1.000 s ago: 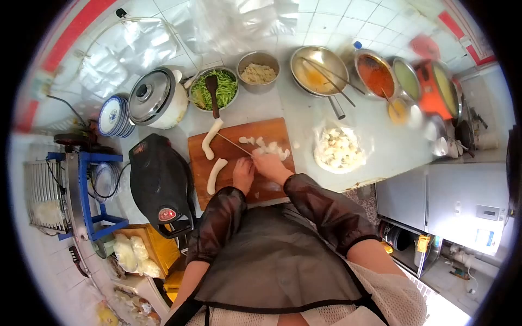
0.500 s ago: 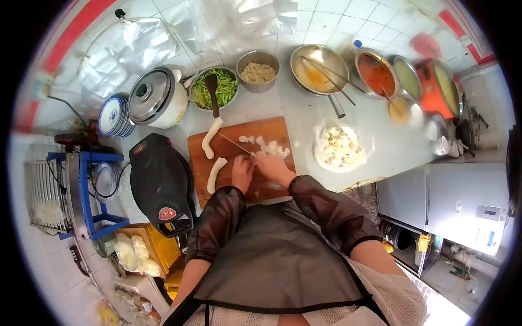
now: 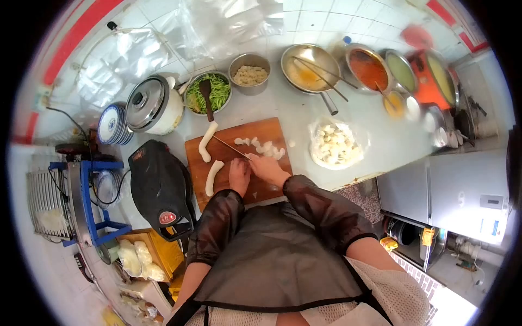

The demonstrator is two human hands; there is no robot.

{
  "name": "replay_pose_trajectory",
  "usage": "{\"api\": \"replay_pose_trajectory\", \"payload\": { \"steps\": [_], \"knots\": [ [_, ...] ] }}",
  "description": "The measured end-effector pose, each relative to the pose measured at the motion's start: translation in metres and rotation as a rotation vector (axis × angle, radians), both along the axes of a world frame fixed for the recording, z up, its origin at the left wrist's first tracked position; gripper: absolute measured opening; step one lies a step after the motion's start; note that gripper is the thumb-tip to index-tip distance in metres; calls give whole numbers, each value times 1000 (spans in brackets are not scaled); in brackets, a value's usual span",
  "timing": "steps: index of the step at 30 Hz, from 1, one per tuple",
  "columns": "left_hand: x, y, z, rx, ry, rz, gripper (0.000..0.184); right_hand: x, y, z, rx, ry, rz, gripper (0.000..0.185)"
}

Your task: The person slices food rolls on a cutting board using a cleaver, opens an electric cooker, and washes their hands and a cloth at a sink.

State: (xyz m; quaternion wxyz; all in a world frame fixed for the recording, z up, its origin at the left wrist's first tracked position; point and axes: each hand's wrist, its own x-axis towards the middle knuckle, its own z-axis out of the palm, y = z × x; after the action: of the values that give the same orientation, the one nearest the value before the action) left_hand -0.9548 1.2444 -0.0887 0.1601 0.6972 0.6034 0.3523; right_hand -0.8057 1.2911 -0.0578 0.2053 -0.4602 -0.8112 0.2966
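A kitchen knife (image 3: pixel 227 144) is gripped in my right hand (image 3: pixel 267 168), its thin blade angled toward the far left over a wooden cutting board (image 3: pixel 268 187). Close beside the knife, my left hand (image 3: pixel 238 175) is closed with its fingers curled on the board; whatever lies beneath them is hidden. Two long white pieces, a curved stick (image 3: pixel 205 142) and a shorter stick (image 3: pixel 212 178), lie on the board's left side. Beyond my right hand, small white chunks (image 3: pixel 266 148) are scattered. More white chunks fill a plastic-lined container (image 3: pixel 335 145) to the right.
Behind the board stand shredded greens with a dark spatula (image 3: pixel 205 98), a metal pot (image 3: pixel 249 74) and a pan with chopsticks (image 3: pixel 311 68). A black electric griddle (image 3: pixel 160 187) and a lidded cooker (image 3: pixel 155 104) are left. Sauce bowls (image 3: pixel 369 70) line the back right.
The whole view has shifted slightly left as the camera moved. Both hands stay close together over the board, with the knife still in my right hand.
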Motion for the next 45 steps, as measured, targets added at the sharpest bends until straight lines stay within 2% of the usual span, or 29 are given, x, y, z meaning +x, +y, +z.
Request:
{"api": "replay_pose_trajectory", "payload": {
  "steps": [2, 4, 6, 7, 8, 9, 10, 11, 12, 13, 14, 15, 16, 18, 19, 21, 22, 26, 29, 31, 33, 34, 35, 37, 39, 40, 43, 44, 45],
  "knots": [
    [6, 13, 5, 44, -2, 2, 8, 33, -8, -18, 16, 4, -19, 27],
    [2, 18, -2, -180, -288, 217, 15, 60, -13, -10, 13, 14, -40, 29],
    [0, 40, -9, -186, -397, 272, 19, 79, -21, 23, -646, 460, -325, 30],
    [0, 53, -9, -188, -507, 338, 23, 83, -21, 32, -643, 461, -330, 30],
    [2, 65, -7, -442, -1001, 294, 33, 87, -13, 41, -933, 733, -399, 31],
    [4, 75, 3, -442, -994, 283, 33, 89, -7, 45, -1226, 1014, -461, 35],
    [8, 80, 22, -783, -1379, 106, 37, 89, -2, 31, -1273, 1179, -348, 34],
    [13, 81, 41, -1131, -1747, -97, 41, 87, 3, 32, -1269, 1188, -351, 34],
    [26, 78, 57, -1154, -1866, -87, 50, 83, 9, 34, -1246, 1195, -447, 34],
    [24, 77, 48, -1155, -1858, -90, 50, 80, 12, 36, -1220, 1203, -541, 33],
    [18, 78, 31, -1056, -1603, -160, 56, 85, 10, 29, -1213, 1213, -538, 33],
    [10, 79, 12, -949, -1351, -222, 62, 96, 5, 12, -1009, 1025, -544, 33],
    [-5, 82, -6, -946, -1345, -230, 62, 109, -1, 2, -802, 835, -544, 33],
    [-32, 86, -33, -574, -260, -19, 84, 135, -31, 16, -693, 557, -529, 32],
    [-28, 86, -20, -573, -263, -19, 84, 143, -48, 15, -692, 545, -540, 32],
    [-19, 80, 22, -420, 290, 40, 107, 142, -77, 10, -701, 532, -555, 32],
    [-16, 85, 22, -507, 329, -46, 116, 137, -85, 6, -710, 514, -590, 31],
    [20, 76, 28, -573, 191, -343, 112, 105, -95, -27, -817, 555, -599, 29],
    [28, 76, -1, -502, 14, -371, 100, 72, -87, -23, -845, 617, -564, 29],
    [34, 71, 17, -576, -144, -303, 90, 69, -82, -11, -826, 690, -549, 29],
    [34, 79, -1, -388, -12, -299, 84, 80, -79, 7, -753, 657, -490, 30],
    [47, 75, 24, -446, -192, -225, 79, 91, -82, 24, -751, 661, -508, 33],
    [65, 78, 45, -446, -196, -258, 79, 105, -85, 39, -736, 664, -539, 33],
    [102, 79, 78, -238, -139, -350, 78, 135, -92, 67, -680, 567, -631, 37],
    [155, 86, 103, -201, -128, -434, 79, 168, -99, 100, -565, 450, -762, 38],
    [181, 90, 101, -191, -258, -459, 78, 187, -100, 88, -371, 332, -791, 36],
    [249, 113, 90, -188, -274, -570, 79, 225, -87, 92, -23, -157, -885, 24],
    [258, 119, 79, -244, -198, -566, 78, 236, -79, 87, -23, -158, -890, 24],
    [265, 122, 66, -299, -119, -564, 77, 246, -70, 78, -52, -326, -853, 22]
  ]
}}
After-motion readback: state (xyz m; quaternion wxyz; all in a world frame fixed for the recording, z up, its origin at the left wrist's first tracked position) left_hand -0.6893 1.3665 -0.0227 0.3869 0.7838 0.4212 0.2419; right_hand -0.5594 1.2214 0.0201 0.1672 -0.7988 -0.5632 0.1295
